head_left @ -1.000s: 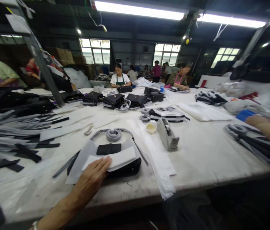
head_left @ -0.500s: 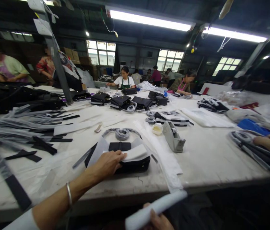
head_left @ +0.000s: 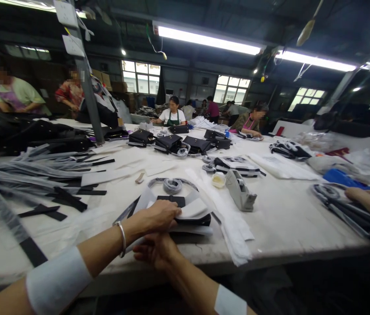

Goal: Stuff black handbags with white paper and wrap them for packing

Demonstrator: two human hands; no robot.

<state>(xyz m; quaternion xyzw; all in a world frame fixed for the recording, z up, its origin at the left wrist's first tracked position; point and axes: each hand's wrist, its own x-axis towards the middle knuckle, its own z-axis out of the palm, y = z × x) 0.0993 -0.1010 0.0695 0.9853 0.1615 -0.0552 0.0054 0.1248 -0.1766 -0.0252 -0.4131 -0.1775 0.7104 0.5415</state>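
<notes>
A black bag (head_left: 189,237) lies near the table's front edge, partly wrapped in translucent sheet, with a wrapped coiled strap (head_left: 172,186) behind its black tab (head_left: 175,201). My left hand (head_left: 162,214) is closed on the white padding (head_left: 195,209) at the bag's top. Just below it, my right hand (head_left: 154,250) is at the bag's front left, palm turned partly up and fingers apart, with nothing seen in them. A pale sheet (head_left: 198,229) shows along the bag's front, under the raised black flap.
A grey tape dispenser (head_left: 241,192) and a small yellowish dish (head_left: 218,180) stand right of the bag, beside long white sheets (head_left: 234,234). Wrapped black straps (head_left: 10,210) cover the left. More black bags (head_left: 168,143) sit behind. At right, another person's hands (head_left: 357,194) touch a wrapped bag.
My right hand has come up from below the table edge to the bag; the white roll it held is no longer seen as a roll. A pale sheet now shows at the bag's front.
</notes>
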